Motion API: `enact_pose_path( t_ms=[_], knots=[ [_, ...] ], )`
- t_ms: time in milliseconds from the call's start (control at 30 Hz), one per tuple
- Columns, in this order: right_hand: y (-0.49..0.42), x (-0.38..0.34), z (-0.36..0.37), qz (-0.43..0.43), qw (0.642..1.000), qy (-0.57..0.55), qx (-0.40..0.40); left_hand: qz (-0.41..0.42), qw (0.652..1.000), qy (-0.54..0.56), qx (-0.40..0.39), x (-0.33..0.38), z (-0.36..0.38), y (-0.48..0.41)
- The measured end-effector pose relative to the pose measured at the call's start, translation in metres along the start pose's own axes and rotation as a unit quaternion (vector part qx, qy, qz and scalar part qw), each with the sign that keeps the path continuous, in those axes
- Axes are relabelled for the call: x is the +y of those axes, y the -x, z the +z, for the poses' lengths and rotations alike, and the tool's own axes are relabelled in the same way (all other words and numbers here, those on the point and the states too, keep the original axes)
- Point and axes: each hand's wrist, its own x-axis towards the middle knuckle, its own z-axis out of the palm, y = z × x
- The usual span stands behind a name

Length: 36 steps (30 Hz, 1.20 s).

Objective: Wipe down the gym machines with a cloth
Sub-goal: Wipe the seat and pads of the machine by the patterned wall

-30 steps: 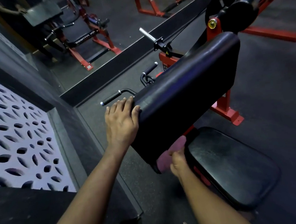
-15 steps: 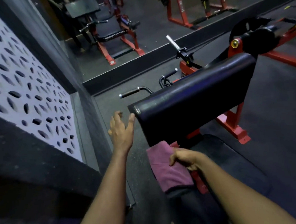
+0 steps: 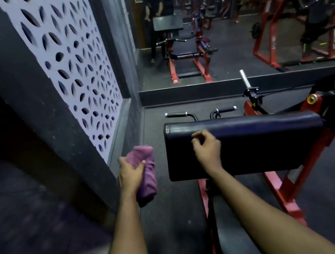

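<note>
The black padded rest of a red-framed gym machine stands in front of me. My left hand grips a bunched purple cloth to the left of the pad, apart from it. In front of the pad's upper left part is my right hand, fingers loosely curled and holding nothing. Whether it touches the pad is unclear. Two black handles stick out behind the pad. The dark seat lies below, partly hidden by my right forearm.
A grey wall with a perforated white panel runs close on the left. A floor-level mirror ahead reflects the machine and a person. A chrome weight peg juts up behind the pad. More red machines show in the mirror's right part.
The purple cloth has passed from my right hand to my left hand. My right hand rose in front of the pad. My view turned to face the pad squarely.
</note>
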Motion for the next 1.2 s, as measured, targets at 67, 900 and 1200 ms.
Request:
enact_pose_path(
  t_ms=[67,900,1200],
  knots=[
    [-0.025,-0.002,-0.027,-0.066,0.992,0.074,0.071,-0.006,0.995,0.03,0.091,0.013,0.006,-0.003],
    [-0.07,0.065,-0.003,-0.197,0.909,0.367,0.0,0.028,0.974,0.188,0.122,0.014,0.149,0.021],
    [-0.073,0.077,0.006,-0.241,0.887,0.386,0.078,0.017,0.965,0.255,0.054,0.004,0.148,-0.005]
  ],
)
